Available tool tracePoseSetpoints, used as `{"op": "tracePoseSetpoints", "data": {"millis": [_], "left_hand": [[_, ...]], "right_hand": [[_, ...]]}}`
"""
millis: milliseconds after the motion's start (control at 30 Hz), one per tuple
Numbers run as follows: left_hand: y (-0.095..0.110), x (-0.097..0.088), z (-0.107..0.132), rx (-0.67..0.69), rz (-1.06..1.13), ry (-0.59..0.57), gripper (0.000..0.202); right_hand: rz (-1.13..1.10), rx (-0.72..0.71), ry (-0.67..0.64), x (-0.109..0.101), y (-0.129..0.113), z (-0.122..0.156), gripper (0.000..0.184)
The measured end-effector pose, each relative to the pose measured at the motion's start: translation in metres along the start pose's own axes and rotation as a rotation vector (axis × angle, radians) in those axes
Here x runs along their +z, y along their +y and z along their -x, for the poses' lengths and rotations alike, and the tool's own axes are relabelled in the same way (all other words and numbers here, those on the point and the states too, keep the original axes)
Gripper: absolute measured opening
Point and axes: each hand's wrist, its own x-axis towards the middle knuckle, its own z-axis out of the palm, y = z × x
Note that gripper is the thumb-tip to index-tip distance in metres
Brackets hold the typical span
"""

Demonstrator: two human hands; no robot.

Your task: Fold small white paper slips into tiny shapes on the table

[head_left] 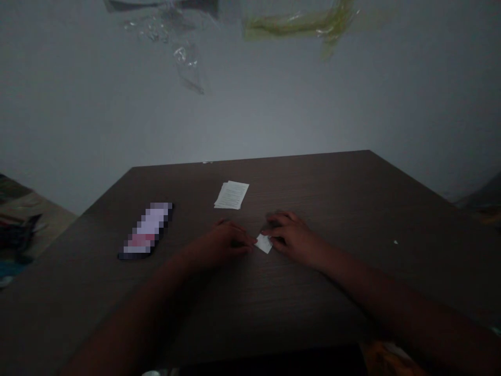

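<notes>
A small white piece of paper (264,243) lies on the table between my hands, turned so that a corner points toward me. My left hand (229,241) rests at its left corner, thumb and fingers drawn together there. From the other side, my right hand (291,237) pinches the upper right edge between thumb and fingers. Both hands cover parts of the paper's edges, and the dim light hides whether it has folds. Beyond the hands sits a small stack of printed paper sheets (231,195), slightly fanned out.
To the left lies a phone (146,230) with a lit, pixelated screen. A tiny white scrap (395,242) is on the right part of the brown table (332,188). The table's far edge meets a pale wall (250,104) with clear and yellow tape on it.
</notes>
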Motion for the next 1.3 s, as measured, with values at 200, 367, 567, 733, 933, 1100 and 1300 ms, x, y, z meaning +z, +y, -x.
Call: {"op": "tracePoseSetpoints", "data": {"millis": [200, 367, 567, 733, 933, 1100, 1300], "left_hand": [[0.006, 0.016, -0.005, -0.009, -0.078, 0.126, 0.019], [0.006, 0.03, -0.012, -0.022, -0.109, 0.143, 0.027], [0.008, 0.028, -0.015, -0.046, -0.136, 0.128, 0.023], [0.008, 0.029, -0.014, -0.063, -0.162, 0.142, 0.029], [0.003, 0.032, -0.016, -0.025, -0.114, 0.19, 0.029], [-0.006, 0.035, -0.018, -0.001, -0.095, 0.247, 0.023], [-0.012, 0.039, -0.018, -0.07, -0.092, 0.31, 0.018]], "right_hand": [[-0.054, -0.02, -0.051, -0.008, 0.0, -0.001, 0.042], [-0.066, -0.044, -0.087, -0.017, 0.0, -0.001, 0.048], [-0.075, -0.083, -0.062, -0.018, 0.003, -0.003, 0.042], [-0.098, -0.137, -0.051, -0.02, 0.007, -0.006, 0.013], [-0.045, -0.127, -0.062, -0.019, 0.005, -0.009, 0.007], [-0.07, -0.125, -0.045, -0.013, 0.006, -0.012, 0.01], [-0.112, -0.075, -0.042, -0.011, 0.006, -0.012, 0.009]]}}
